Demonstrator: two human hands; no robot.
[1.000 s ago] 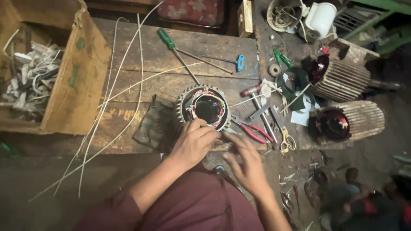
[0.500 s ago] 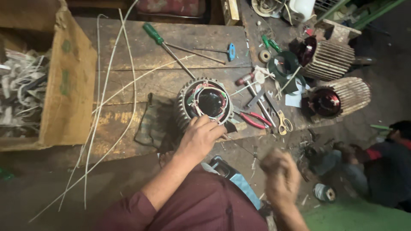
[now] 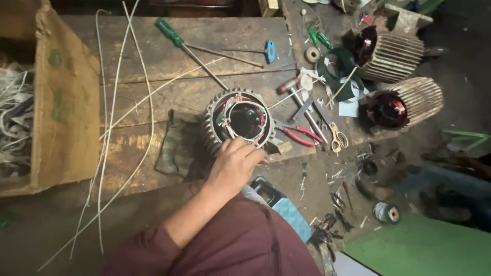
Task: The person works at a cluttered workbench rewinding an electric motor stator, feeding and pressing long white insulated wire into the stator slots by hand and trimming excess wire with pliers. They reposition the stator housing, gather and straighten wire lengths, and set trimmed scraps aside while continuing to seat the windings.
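Note:
A finned round motor stator [image 3: 240, 118] with copper windings and coloured wires stands on the wooden workbench [image 3: 153, 97]. My left hand [image 3: 236, 162] grips its near rim, fingers curled over the edge among the wires. My right hand is out of the picture. Red-handled pliers [image 3: 299, 136] and yellow-handled scissors [image 3: 337, 138] lie just right of the stator. A dark cloth [image 3: 174, 148] lies under its left side.
A cardboard box [image 3: 66, 102] of scraps fills the left. Long pale strips [image 3: 110, 117] trail across the bench. A green-handled screwdriver [image 3: 171, 31], a hammer [image 3: 292, 86] and two finned motor housings [image 3: 396, 53] [image 3: 411, 105] lie behind and right. A wire spool [image 3: 386, 212] sits on the floor.
My right hand has left the stator's rim, swung down to the right and gone out of view. My left hand stays on the stator.

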